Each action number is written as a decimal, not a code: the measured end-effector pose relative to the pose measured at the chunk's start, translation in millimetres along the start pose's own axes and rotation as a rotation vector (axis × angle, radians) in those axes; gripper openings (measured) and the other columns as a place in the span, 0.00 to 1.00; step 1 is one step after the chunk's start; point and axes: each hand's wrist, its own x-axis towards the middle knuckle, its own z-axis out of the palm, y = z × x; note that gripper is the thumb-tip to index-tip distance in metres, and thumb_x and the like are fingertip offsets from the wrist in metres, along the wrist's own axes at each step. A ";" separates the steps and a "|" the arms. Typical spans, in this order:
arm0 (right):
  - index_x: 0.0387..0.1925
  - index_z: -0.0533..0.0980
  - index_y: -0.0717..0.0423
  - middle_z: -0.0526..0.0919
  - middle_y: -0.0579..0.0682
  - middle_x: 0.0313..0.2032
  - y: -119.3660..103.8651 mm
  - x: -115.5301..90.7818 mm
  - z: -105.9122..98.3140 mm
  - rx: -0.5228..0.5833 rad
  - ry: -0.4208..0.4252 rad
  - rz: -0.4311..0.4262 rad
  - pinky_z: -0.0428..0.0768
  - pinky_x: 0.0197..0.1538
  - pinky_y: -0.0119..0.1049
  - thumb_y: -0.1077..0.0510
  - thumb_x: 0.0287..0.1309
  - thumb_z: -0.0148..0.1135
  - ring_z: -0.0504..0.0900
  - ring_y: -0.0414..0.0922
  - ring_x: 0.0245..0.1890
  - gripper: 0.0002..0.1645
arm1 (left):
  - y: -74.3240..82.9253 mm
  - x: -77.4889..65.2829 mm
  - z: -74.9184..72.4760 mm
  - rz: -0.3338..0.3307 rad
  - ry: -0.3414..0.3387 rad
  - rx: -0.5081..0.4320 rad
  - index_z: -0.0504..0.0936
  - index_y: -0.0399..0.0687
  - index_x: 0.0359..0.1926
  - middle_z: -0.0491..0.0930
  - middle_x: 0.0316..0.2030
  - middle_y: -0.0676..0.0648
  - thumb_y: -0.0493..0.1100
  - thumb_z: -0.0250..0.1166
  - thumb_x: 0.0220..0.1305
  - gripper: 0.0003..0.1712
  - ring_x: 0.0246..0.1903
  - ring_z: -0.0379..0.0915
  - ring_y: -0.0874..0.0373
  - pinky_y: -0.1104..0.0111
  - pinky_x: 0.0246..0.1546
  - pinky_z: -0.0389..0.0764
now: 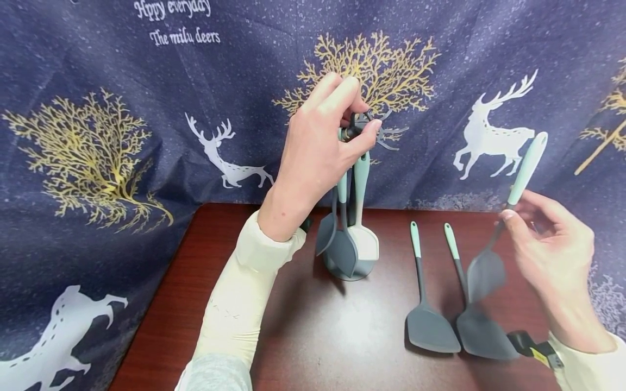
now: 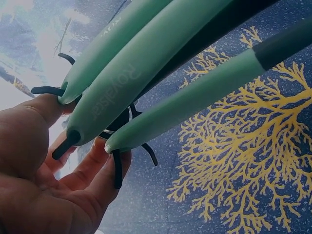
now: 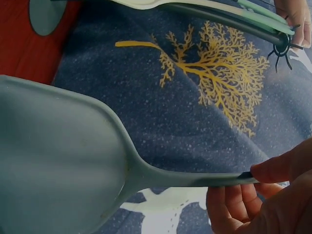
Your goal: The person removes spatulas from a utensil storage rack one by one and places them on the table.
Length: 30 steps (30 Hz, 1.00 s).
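A utensil stand [image 1: 375, 126] with a hooked black top and a round grey base holds several hanging utensils. My left hand [image 1: 323, 125] grips its top, fingers and thumb curled around the hook ring. Mint handles [image 2: 117, 92] hang from the hooks beside that hand. Below are grey heads [image 1: 340, 252] and a white ladle-like head [image 1: 367, 244]. My right hand [image 1: 555, 239] pinches the shaft of a grey spatula [image 1: 486, 274] just under its mint handle. That spatula is tilted, handle up, over the table's right side; its broad blade [image 3: 58, 151] fills the left of the right wrist view.
Two grey turners with mint handles lie side by side on the dark red wooden table [image 1: 318, 336]: one left turner [image 1: 430, 328] and one right turner [image 1: 486, 336], partly under the raised spatula. Behind the table hangs a blue cloth [image 1: 244, 65] with deer and trees.
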 end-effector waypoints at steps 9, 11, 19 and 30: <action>0.56 0.86 0.60 0.85 0.24 0.33 11.9 3.2 -10.3 -0.103 0.007 -0.070 0.78 0.38 0.13 0.74 0.60 0.68 0.83 0.24 0.32 0.23 | 0.0 -0.2 0.0 -0.010 -0.002 0.004 0.81 0.44 0.42 0.74 0.42 0.49 0.46 0.70 0.69 0.11 0.39 0.73 0.61 0.70 0.41 0.74; 0.57 0.85 0.59 0.85 0.24 0.34 12.6 3.6 -12.2 -0.107 0.008 -0.057 0.78 0.40 0.13 0.74 0.60 0.68 0.83 0.24 0.33 0.24 | 0.1 0.1 0.3 -0.009 -0.001 0.004 0.81 0.44 0.41 0.74 0.42 0.49 0.46 0.70 0.69 0.11 0.39 0.73 0.61 0.70 0.41 0.74; 0.59 0.80 0.50 0.84 0.31 0.37 16.6 8.3 -17.9 -0.075 0.026 0.023 0.78 0.47 0.15 0.73 0.61 0.64 0.84 0.28 0.38 0.27 | 0.2 0.5 0.6 -0.006 0.002 -0.001 0.81 0.44 0.41 0.74 0.42 0.48 0.46 0.70 0.69 0.11 0.39 0.72 0.61 0.70 0.41 0.74; 0.63 0.80 0.52 0.82 0.26 0.37 26.5 10.0 -24.3 -0.180 0.046 0.039 0.75 0.48 0.15 0.67 0.64 0.66 0.82 0.25 0.39 0.26 | 0.0 -0.3 0.9 -0.004 0.001 -0.002 0.82 0.43 0.43 0.75 0.42 0.48 0.46 0.70 0.69 0.11 0.39 0.73 0.60 0.69 0.41 0.74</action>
